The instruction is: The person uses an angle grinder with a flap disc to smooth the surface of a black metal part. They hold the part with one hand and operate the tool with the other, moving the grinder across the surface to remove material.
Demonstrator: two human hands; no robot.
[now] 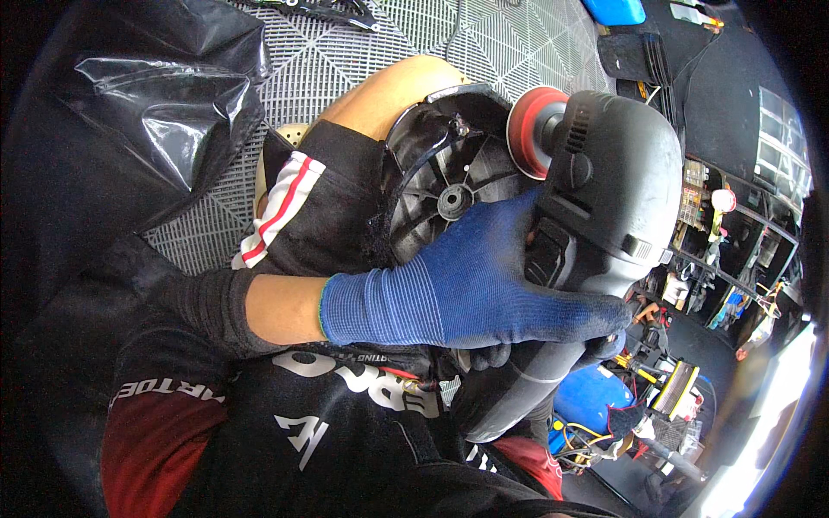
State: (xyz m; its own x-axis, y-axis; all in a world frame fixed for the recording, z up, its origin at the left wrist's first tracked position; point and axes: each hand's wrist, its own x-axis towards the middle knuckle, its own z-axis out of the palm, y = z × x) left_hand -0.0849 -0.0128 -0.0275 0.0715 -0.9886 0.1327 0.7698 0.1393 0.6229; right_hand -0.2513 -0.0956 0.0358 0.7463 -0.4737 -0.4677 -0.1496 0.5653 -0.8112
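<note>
A black power polisher [617, 173] with a round red-and-grey pad [528, 129] is held in front of me, its pad up and to the left. My left hand [484, 276], in a blue glove with dark palm coating, closes around the tool's body just below the motor housing. Lower on the black handle [518, 388], gloved fingers of my right hand [607, 347] wrap round it; most of that hand is hidden behind the tool and my left hand. A black spoked plastic wheel-shaped part [423, 207] with a central hub rests against my bent leg, beside the pad.
Grey grid floor tiles [319, 52] lie beyond my leg. Shiny black sheeting [173, 112] covers the left side. To the right stand shelves [734, 224] with assorted goods, a blue rounded tank [591, 397] and tangled hoses. A blue container [615, 10] sits at the top right.
</note>
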